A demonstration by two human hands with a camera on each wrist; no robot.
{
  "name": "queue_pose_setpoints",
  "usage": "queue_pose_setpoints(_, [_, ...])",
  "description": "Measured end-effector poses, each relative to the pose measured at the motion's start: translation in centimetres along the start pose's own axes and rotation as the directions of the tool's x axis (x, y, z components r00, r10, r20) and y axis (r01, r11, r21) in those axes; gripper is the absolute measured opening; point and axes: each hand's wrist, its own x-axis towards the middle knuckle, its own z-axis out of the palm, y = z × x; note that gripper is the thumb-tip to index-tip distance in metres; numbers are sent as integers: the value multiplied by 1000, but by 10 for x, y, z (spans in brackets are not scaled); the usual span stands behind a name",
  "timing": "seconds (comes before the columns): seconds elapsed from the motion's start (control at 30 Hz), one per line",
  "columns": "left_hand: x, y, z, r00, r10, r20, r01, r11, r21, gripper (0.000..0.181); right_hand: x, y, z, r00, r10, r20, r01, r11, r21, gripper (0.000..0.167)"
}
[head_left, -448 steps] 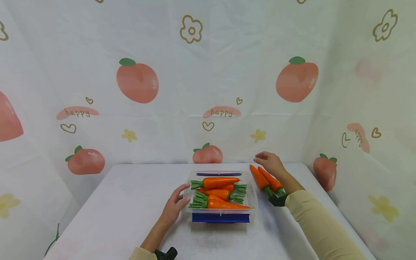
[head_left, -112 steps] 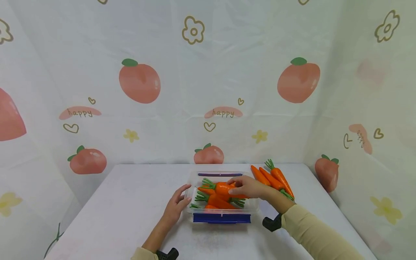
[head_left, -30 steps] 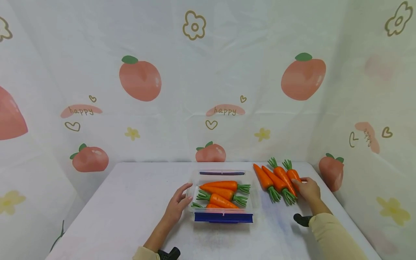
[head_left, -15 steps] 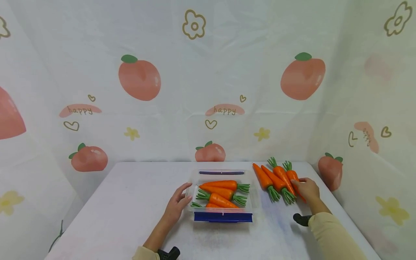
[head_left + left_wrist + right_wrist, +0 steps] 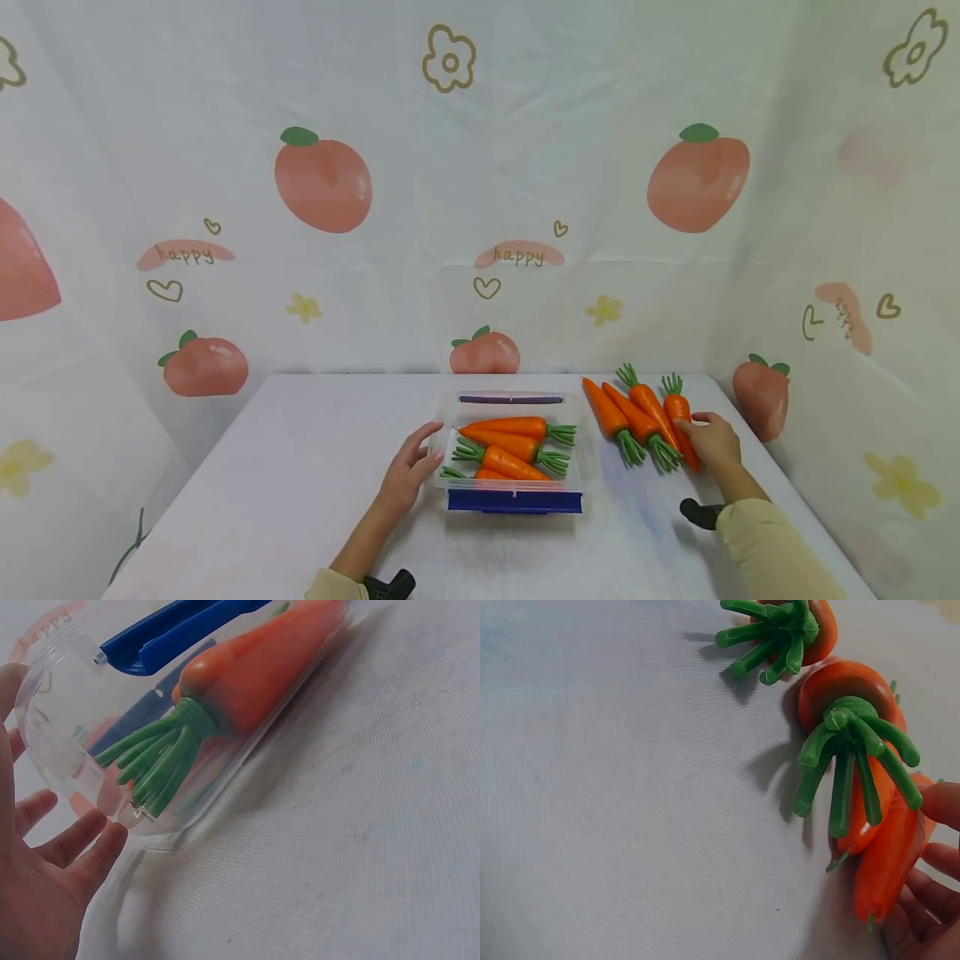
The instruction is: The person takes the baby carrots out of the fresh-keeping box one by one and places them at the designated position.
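Note:
My left hand (image 5: 405, 475) rests against the left side of a clear plastic box (image 5: 592, 450) with blue latches; in the left wrist view the fingers of that hand (image 5: 56, 862) are spread and touch the box wall. Several orange carrots with green tops, such as the front one (image 5: 510, 465), lie inside the box. To the right of it, my right hand (image 5: 716, 446) holds the rightmost carrot (image 5: 677, 408) between thumb and fingers. The right wrist view shows that carrot (image 5: 889, 862) beside the others, with the hand (image 5: 930, 900) at its right side.
Three more carrots lie beside the held one on the white table (image 5: 337, 450): the leftmost (image 5: 603, 410), a middle one (image 5: 633, 414) and one with its top pointing back (image 5: 651, 404). A patterned sheet (image 5: 480, 167) hangs behind and at the sides.
Since the frame from several seconds ago, my right hand has moved from the box to the right, and a fourth carrot lies there. In the last half second that carrot has turned slightly.

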Motion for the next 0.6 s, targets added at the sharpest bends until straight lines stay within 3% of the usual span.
queue_pose_setpoints(0.33, [-1, 7, -3, 1000, -8, 24, 9, 1000, -7, 45, -4, -6, -5, 998, 35, -47, -33, 999, 37, 58])
queue_pose_setpoints(0.6, [-1, 7, -4, 999, -14, 28, 15, 1000, -11, 45, -14, -18, -5, 996, -19, -90, 26, 997, 79, 52])
